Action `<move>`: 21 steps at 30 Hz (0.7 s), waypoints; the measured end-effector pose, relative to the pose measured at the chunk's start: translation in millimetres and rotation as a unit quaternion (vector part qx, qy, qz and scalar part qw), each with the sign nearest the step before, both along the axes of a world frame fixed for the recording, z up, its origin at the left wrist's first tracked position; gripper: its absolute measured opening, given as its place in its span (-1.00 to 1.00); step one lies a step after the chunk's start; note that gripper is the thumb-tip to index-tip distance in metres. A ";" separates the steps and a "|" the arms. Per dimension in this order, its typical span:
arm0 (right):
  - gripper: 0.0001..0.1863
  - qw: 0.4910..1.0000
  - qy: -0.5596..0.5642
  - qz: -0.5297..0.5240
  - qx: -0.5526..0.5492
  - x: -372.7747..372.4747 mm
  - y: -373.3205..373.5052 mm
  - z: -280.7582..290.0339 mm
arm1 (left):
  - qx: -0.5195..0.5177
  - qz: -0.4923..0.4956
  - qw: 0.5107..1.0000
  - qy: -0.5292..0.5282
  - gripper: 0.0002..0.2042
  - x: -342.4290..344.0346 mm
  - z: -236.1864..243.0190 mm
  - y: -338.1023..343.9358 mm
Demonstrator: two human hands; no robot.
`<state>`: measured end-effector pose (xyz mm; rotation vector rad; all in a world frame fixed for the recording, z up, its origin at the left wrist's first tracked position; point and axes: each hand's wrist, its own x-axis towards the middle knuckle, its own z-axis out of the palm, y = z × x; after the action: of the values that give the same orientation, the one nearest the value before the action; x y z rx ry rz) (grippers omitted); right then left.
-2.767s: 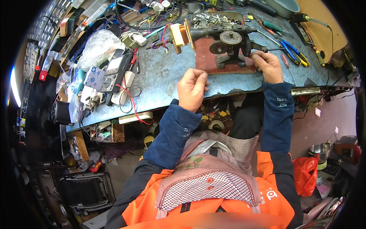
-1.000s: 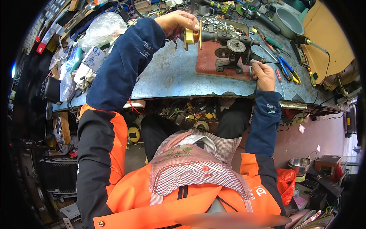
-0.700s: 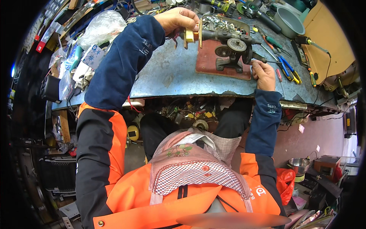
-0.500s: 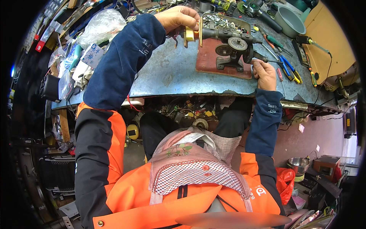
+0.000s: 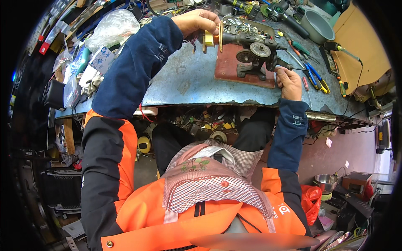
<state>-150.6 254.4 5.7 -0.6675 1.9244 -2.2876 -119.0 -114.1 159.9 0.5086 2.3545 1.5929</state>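
Observation:
A dark, hand-cranked geared machine, like a coil winder, stands on a red board on the blue bench. A flat brass-coloured plate and a yellow block like a bobbin sit at the left end of its shaft. My left hand is closed in a pinch at the top of the plate; what lies between the fingertips is hidden. At the machine's lower right my right hand has its fingers closed around the end of the crank arm, and covers most of the handle.
Behind the machine is a tray of small metal parts. Blue-and-yellow pliers and screwdrivers lie at the right, near a grey bowl. A clear plastic bag and clutter fill the left. The bench front edge is chipped.
My left hand sits slightly lower by the plate. My right hand stays at the crank with its fingers closed. The whole view has shifted a little.

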 end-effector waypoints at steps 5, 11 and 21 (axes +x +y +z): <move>-0.74 1.000 0.001 -0.001 -0.003 -0.6 0.7 -1.5 | 0.008 -0.001 0.999 -0.036 -0.68 -2.1 -1.9 -2.8; -0.74 1.000 0.004 -0.003 -0.003 -2.4 1.5 -4.3 | 0.004 -0.001 0.997 -0.073 -0.67 2.3 5.7 3.6; -0.76 1.000 0.008 0.011 0.000 -3.9 3.1 -5.0 | 0.045 -0.040 0.996 -0.068 -0.67 -13.6 -10.3 -9.1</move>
<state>-154.6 257.5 0.8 -0.7057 1.9132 -2.2767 -132.6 -123.2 149.6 0.4908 2.1443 1.6489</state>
